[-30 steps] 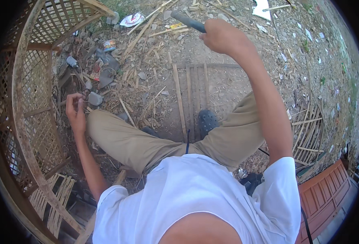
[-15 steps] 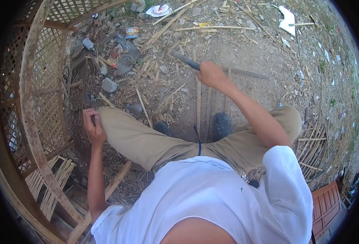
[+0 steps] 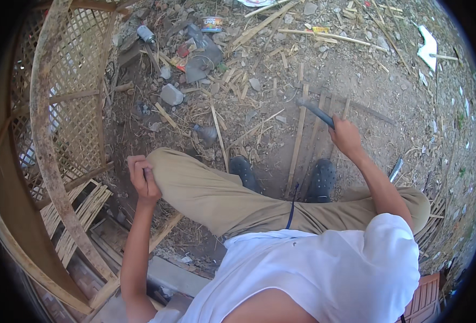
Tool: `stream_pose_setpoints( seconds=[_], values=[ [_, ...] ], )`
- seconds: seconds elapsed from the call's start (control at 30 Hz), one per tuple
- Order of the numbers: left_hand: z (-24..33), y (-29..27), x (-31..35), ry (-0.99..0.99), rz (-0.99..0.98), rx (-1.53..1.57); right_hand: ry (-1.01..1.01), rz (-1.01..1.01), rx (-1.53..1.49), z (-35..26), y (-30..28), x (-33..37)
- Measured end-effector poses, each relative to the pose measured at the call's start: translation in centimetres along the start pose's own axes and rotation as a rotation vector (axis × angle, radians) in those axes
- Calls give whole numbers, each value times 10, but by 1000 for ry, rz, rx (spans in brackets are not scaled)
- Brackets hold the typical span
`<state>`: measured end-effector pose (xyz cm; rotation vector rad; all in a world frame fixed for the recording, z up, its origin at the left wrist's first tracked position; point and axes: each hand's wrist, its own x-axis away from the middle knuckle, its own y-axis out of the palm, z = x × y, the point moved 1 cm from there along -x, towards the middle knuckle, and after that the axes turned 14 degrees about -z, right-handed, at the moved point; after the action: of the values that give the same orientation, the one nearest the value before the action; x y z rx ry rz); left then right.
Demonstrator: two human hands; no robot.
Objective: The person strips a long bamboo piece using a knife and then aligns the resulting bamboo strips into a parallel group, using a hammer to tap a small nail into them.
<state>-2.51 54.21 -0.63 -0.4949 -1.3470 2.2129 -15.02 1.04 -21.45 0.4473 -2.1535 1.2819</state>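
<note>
My right hand (image 3: 346,137) is wrapped round the end of a short bar-like tool (image 3: 316,113), dark blue-grey with a lighter, blurred far end. It is held over thin wooden strips (image 3: 300,129) lying side by side on the ground near my feet. What kind of tool it is I cannot tell. Beside my left knee, my left hand (image 3: 144,178) has its fingers curled in and the thumb pressed against them. Whatever may be inside them is hidden.
At the left stands a wooden lattice panel (image 3: 79,54) with a curved frame bar (image 3: 41,113). Stones, a grey block (image 3: 171,95), a tin can (image 3: 146,34), a small tub (image 3: 212,24) and wood scraps litter the ground ahead. A white angular piece (image 3: 427,47) lies far right.
The view has shifted, so the ground and my legs sit further right and lower. My right hand has drawn the tool back a little towards me. My left hand stays by the knee.
</note>
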Motion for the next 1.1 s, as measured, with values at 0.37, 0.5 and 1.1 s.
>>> stream_pose_setpoints(
  seconds=[0.37,0.5,1.1],
  values=[
    [4,-6,4,-61,-58,-76,114,-17,138,87,27,28],
    [7,-6,3,-68,-68,-99,95,-13,169,106,33,36],
    [-3,-12,8,-16,-125,-112,-10,-15,479,-20,-77,55]
  ],
)
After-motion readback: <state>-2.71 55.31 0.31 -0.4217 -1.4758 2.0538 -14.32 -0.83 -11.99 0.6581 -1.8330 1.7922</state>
